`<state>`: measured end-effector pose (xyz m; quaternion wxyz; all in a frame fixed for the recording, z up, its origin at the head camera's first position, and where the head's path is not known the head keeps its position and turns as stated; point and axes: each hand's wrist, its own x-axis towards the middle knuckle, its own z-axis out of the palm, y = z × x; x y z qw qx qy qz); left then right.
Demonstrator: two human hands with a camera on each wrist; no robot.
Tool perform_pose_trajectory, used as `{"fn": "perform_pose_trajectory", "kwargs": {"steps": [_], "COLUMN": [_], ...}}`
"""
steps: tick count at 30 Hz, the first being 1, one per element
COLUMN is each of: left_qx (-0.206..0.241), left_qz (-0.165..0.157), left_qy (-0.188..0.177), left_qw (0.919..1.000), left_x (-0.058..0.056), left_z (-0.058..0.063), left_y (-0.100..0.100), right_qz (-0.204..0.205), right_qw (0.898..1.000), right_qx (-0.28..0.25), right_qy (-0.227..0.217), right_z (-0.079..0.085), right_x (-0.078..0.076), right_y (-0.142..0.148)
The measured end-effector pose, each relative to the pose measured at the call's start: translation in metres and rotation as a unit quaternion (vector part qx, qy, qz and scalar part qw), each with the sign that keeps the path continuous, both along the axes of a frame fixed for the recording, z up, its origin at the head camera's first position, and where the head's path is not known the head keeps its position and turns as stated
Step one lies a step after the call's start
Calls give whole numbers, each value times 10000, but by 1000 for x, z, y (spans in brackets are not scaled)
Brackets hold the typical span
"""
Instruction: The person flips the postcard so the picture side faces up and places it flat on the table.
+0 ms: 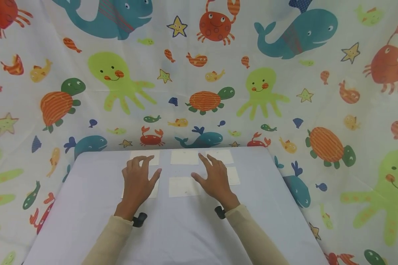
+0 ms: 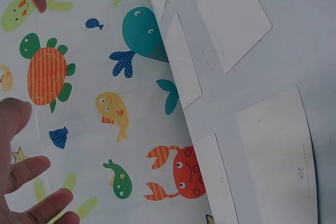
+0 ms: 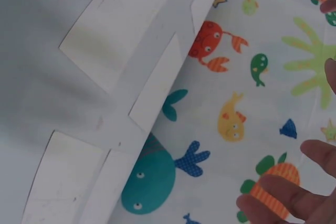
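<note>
Against a sea-creature curtain (image 1: 185, 82), over a pale cloth-covered table (image 1: 185, 235), a person's left hand (image 1: 136, 182) and right hand (image 1: 216, 180) hover apart, fingers loosely spread, gripping nothing. Below, six white cards (image 1: 182, 157) lie in two rows; the layout looks complete, though whether more handling remains cannot be told.

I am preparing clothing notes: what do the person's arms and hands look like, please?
The person wears long beige fabric sleeves, with a small black rounded device near each cuff. The left hand and right hand wear no gloves.
</note>
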<state>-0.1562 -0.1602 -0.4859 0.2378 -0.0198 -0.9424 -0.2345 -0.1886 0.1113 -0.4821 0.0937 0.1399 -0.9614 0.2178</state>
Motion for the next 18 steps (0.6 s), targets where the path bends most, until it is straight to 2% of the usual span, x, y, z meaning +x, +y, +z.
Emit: {"fn": "perform_pose_trajectory", "kwargs": {"steps": [4,10,18], "left_qx": [73,201,232], "left_qz": [72,146,302], "left_qy": [111,83,8], "left_qw": [9999,9997,9993], "left_x": [4,11,18], "left_z": [-2,-8,-16], "left_y": [-9,-18,-32], "right_qz": [33,62,334], "right_qw": [9999,9994,9974], "right_qx": [-104,-284,-564], "right_qy": [-25,-174,-297], "right_z": [-6,-11,-17], "right_x": [1,5,8], "right_y": [-5,-14,-27]}}
